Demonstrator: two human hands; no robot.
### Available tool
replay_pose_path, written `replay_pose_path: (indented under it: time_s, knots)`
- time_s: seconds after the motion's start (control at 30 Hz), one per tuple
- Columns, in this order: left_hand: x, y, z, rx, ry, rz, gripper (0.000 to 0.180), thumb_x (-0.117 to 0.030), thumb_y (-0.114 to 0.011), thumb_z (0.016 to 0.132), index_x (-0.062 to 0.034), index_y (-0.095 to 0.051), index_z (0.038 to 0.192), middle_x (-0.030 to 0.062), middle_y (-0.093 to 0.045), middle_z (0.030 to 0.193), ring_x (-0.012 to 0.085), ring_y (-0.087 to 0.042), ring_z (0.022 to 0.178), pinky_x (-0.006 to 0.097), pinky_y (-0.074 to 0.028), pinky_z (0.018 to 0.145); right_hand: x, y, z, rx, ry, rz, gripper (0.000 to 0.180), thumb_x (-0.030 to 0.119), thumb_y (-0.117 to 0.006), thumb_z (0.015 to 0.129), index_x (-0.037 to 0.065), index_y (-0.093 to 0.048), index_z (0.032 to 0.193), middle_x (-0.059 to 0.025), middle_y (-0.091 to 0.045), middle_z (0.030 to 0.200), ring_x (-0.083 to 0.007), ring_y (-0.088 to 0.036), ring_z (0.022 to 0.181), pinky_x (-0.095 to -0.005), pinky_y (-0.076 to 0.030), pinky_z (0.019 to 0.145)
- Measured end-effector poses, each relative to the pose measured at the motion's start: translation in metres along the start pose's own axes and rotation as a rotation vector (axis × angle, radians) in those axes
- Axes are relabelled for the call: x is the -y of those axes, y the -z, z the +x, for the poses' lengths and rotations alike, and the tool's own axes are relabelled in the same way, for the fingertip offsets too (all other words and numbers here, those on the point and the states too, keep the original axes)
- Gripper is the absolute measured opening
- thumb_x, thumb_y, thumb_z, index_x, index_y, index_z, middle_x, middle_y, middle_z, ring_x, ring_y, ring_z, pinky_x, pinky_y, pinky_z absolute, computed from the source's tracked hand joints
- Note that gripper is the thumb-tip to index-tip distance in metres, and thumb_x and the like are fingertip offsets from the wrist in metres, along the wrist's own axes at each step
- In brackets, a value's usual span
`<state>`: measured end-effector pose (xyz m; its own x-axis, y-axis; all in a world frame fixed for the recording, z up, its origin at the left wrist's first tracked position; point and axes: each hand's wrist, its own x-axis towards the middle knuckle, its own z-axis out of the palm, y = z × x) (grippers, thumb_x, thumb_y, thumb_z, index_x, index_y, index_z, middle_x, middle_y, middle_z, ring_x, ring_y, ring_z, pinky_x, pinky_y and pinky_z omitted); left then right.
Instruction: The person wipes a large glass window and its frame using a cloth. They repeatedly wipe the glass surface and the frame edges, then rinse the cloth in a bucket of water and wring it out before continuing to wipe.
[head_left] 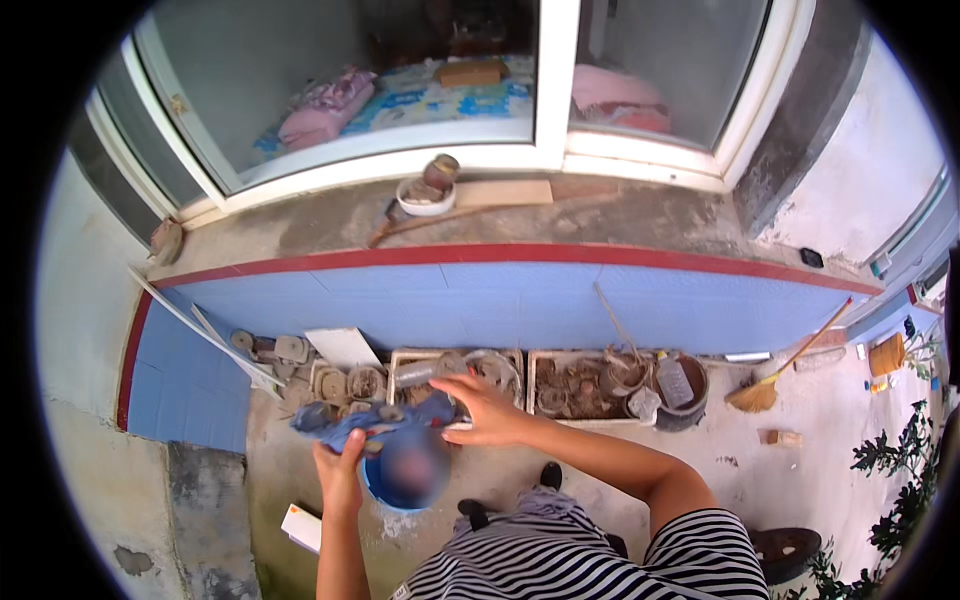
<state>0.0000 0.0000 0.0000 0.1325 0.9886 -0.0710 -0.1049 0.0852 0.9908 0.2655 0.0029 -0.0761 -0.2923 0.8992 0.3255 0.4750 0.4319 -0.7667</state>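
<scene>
A crumpled blue cloth (385,420) is stretched sideways over a blue bucket (372,485). My left hand (338,475) grips the cloth near its left part, with the thumb pressed on it. The cloth's right end lies between the thumb and fingers of my right hand (492,412), whose fingers are partly bent around it. Below the cloth, the bucket stands on the ground in front of me. A blurred patch covers much of its inside, so its contents cannot be made out.
Rectangular planters (580,388) and a dark round pot (690,392) line the blue wall (480,300). A broom (757,395) leans at the right. A white bowl (427,205) and a stick (440,221) lie on the ledge. Leafy branches (900,465) stand far right; a white box (301,527) lies left.
</scene>
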Motion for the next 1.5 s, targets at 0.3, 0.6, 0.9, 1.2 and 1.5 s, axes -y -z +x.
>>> replay_pose_path:
  time_s: [0.3,0.6,0.9,1.2,1.5]
  knots:
    - [0.035,-0.144,0.02,0.18,-0.027,0.244,0.083,0.003,-0.077,0.08,-0.0007,-0.031,0.15,0.0114,-0.052,0.134,0.0176,-0.054,0.119,0.032,-0.049,0.1,-0.002,0.055,-0.069,-0.181,-0.197,-0.074,0.046,0.042,-0.075,0.082,0.018,-0.067,0.12,-0.006,-0.06,0.101,-0.0276,-0.065,0.08,-0.0409,-0.052,0.066]
    - [0.041,-0.163,0.044,0.506,0.005,0.395,0.073,0.004,-0.071,0.083,-0.0129,-0.044,0.149,0.0024,-0.056,0.101,0.0131,-0.062,0.091,0.029,-0.051,0.077,0.014,0.217,-0.14,-0.385,-0.419,0.584,0.029,0.024,-0.055,0.103,0.002,-0.063,0.121,-0.0054,-0.067,0.099,-0.0189,-0.064,0.095,-0.0338,-0.051,0.089]
    - [0.157,0.029,0.092,0.395,0.115,0.663,0.044,-0.011,-0.063,0.095,-0.0083,-0.055,0.139,0.0062,-0.065,0.106,0.0127,-0.062,0.097,0.028,-0.05,0.08,-0.037,0.301,-0.287,-1.01,-0.965,0.265,0.044,0.031,-0.071,0.094,0.0,-0.062,0.124,-0.0109,-0.07,0.115,-0.0232,-0.067,0.103,-0.035,-0.053,0.093]
    - [0.212,0.158,0.059,-0.075,0.438,0.478,0.046,-0.029,-0.063,0.097,-0.0039,-0.057,0.135,0.0054,-0.069,0.105,0.0149,-0.066,0.083,0.024,-0.048,0.072,-0.021,0.343,-0.324,-1.636,-0.689,0.583,0.041,0.045,-0.067,0.093,0.005,-0.067,0.105,-0.0113,-0.071,0.103,-0.028,-0.067,0.098,-0.0434,-0.053,0.092]
    - [0.247,0.147,0.036,0.016,0.307,0.362,0.037,-0.024,-0.063,0.098,-0.0014,-0.06,0.127,0.0056,-0.066,0.11,0.0141,-0.06,0.101,0.029,-0.049,0.088,0.019,0.345,-0.264,-1.452,-0.501,0.567,0.049,0.042,-0.053,0.099,0.001,-0.06,0.126,-0.0148,-0.067,0.123,-0.0296,-0.063,0.114,-0.0428,-0.049,0.102]
